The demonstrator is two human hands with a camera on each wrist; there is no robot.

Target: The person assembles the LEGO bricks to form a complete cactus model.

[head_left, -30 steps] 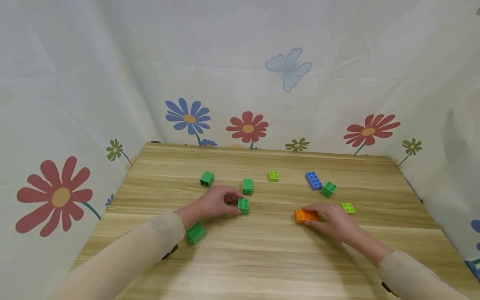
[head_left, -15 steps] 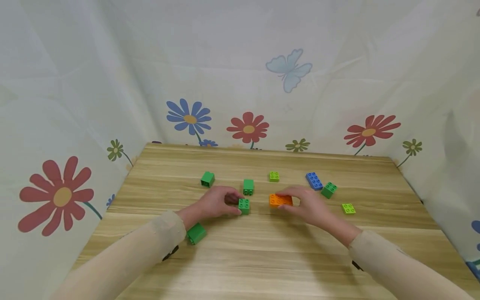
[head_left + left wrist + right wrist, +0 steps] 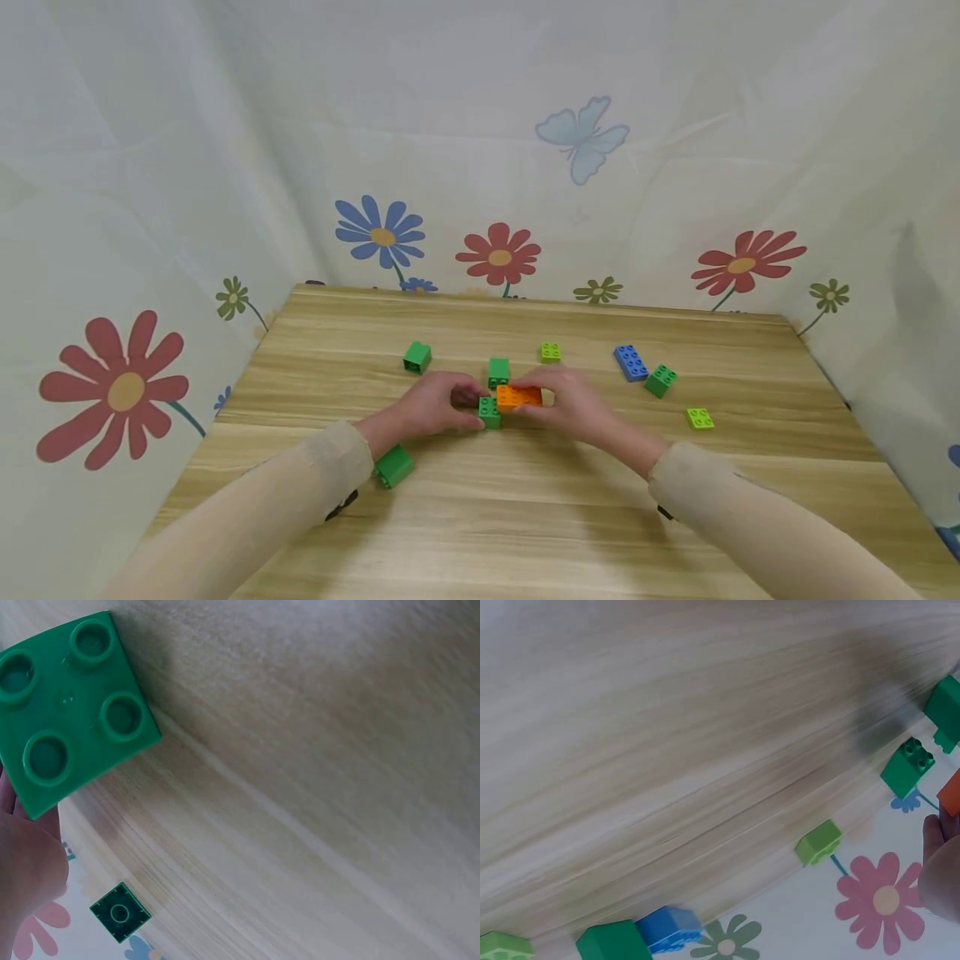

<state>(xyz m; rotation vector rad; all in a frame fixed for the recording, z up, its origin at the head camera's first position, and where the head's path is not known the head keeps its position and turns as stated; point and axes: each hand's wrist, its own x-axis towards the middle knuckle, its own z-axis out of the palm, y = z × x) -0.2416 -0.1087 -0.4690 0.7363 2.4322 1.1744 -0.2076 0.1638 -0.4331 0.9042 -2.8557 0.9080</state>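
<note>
My left hand (image 3: 433, 403) pinches a green square brick (image 3: 490, 413), its studs facing up, between thumb and fingers. From the right, my right hand (image 3: 573, 404) holds an orange brick (image 3: 508, 398) by its right part. The orange brick's left end overlaps the green brick's upper right corner in the head view. Just behind lies another green brick (image 3: 498, 372) with its studs toward me. In the right wrist view the orange brick (image 3: 951, 796) shows only at the right edge, above the right hand (image 3: 943, 881). The left wrist view shows part of the left hand (image 3: 30, 862).
Beside the left wrist lies a green brick (image 3: 394, 468), large in the left wrist view. Another green brick (image 3: 417, 358) sits far left. Behind the right hand are a lime brick (image 3: 551, 352), a blue brick (image 3: 631, 363), a green brick (image 3: 661, 381) and a lime brick (image 3: 700, 419).
My right hand has carried the orange brick leftward across the table until it meets the green brick in view. The left hand has stayed in place with the green brick.
</note>
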